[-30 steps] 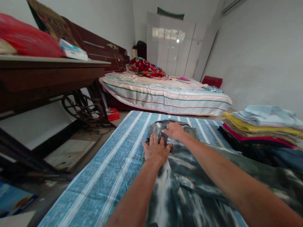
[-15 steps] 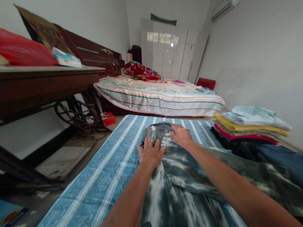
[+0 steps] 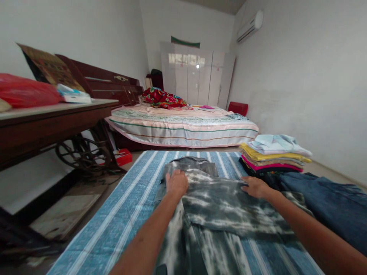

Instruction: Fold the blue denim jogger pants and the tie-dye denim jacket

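Note:
A grey-green and white tie-dye shirt (image 3: 212, 194) lies spread before me, its collar end facing away and one sleeve stretched out to the right. My left hand (image 3: 177, 183) presses on the cloth just below the collar, fingers lying on it. On the upper edge of the sleeve is my right hand (image 3: 255, 187), its thumb and fingers closed on the fabric. The sleeve's far end runs partly under my right forearm. Beneath the shirt is a blue and white striped sheet (image 3: 120, 214).
Folded clothes (image 3: 272, 156) are stacked at the right, with dark blue jeans (image 3: 323, 206) in front of them. At the left stands a sewing machine table (image 3: 57, 120) with an iron wheel. A bed (image 3: 183, 130) and a white wardrobe (image 3: 193, 72) are farther back.
My right hand has moved from the collar rightward to the sleeve. My left hand remains near the collar, its fingers less spread. The view has tilted up and turned right.

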